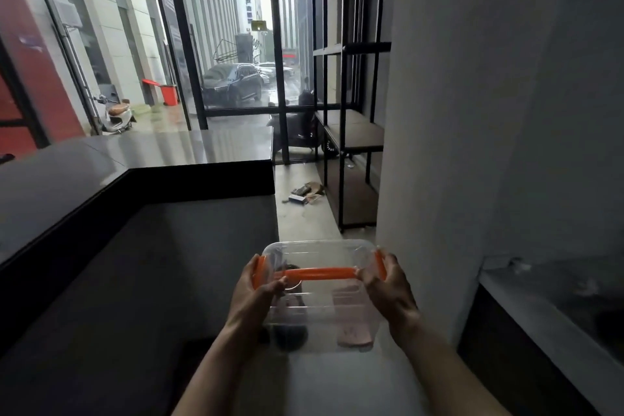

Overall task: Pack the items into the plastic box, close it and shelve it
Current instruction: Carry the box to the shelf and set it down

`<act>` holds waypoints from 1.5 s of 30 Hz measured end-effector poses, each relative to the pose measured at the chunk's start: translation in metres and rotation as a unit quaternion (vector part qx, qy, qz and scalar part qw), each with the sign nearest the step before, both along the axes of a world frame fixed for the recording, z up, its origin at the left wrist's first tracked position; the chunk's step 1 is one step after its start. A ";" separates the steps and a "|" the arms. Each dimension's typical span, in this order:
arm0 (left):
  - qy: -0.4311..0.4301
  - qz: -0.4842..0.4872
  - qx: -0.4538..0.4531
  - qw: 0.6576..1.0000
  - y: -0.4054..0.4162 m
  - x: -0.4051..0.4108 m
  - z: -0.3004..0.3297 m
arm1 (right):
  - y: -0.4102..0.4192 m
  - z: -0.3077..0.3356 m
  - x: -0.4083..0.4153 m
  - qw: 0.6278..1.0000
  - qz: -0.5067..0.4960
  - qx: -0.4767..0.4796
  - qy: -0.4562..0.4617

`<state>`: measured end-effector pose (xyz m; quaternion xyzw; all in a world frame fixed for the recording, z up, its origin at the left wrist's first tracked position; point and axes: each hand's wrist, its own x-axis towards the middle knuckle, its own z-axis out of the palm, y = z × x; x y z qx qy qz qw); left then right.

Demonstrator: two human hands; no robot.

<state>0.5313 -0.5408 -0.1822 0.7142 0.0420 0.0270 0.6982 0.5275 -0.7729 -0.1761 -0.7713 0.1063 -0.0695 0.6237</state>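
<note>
I hold a clear plastic box [320,311] with its lid on in front of me, low in the middle of the view. An orange handle [320,273] runs across the lid, and orange clips sit at both ends. My left hand [258,287] grips the left end and my right hand [385,284] grips the right end. Through the clear walls I see a dark object on the left and a pinkish object on the right. A black metal shelf rack [351,132] stands ahead on the right by the window.
A dark L-shaped counter [135,199] fills the left side. A grey wall [472,111] rises on the right, with a low ledge [540,314] beside it. Small clutter [304,194] lies on the floor in front of the rack. Large windows are beyond.
</note>
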 end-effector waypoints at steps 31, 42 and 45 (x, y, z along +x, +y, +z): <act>0.006 -0.014 -0.035 0.999 -0.070 0.579 -0.040 | -0.069 -0.022 0.564 0.999 -0.037 -0.015 0.035; -0.016 0.047 -0.036 0.998 -0.137 0.846 -0.041 | -0.136 -0.022 0.846 1.000 0.009 0.004 0.015; -0.020 0.060 -0.053 0.997 -0.151 0.912 -0.024 | -0.150 -0.007 0.921 1.000 0.025 0.010 0.015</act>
